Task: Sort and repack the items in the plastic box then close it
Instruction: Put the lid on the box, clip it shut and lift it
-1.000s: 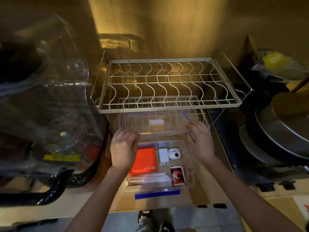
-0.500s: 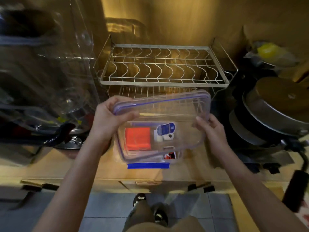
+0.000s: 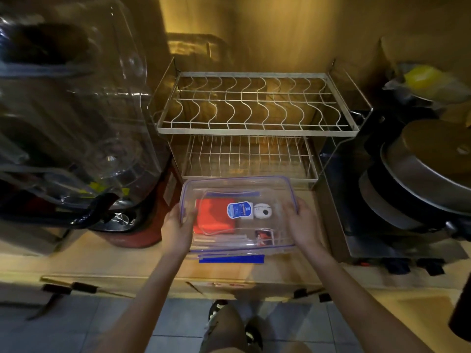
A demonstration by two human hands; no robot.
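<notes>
A clear plastic box [image 3: 285,247] stands on the wooden counter, in front of the dish rack. Its clear lid [image 3: 237,184], edged in purple and carrying a blue label, lies over the box. My left hand [image 3: 177,226] grips the lid's left edge and my right hand [image 3: 302,222] grips its right edge. Through the lid I see an orange pouch [image 3: 212,217], a white charger block [image 3: 248,215], a white round earbud case [image 3: 263,212], a small red and white card box [image 3: 263,236] and several white sticks [image 3: 224,242].
A two-tier wire dish rack [image 3: 254,115] stands right behind the box. A large blender with a clear cover [image 3: 76,123] fills the left. Stacked metal pans [image 3: 420,179] sit at the right. A blue tape strip [image 3: 232,259] marks the counter before the box.
The lid went from propped up at the back of the box, to held tilted above it, to lying flat over the box, both hands still on its ends.
</notes>
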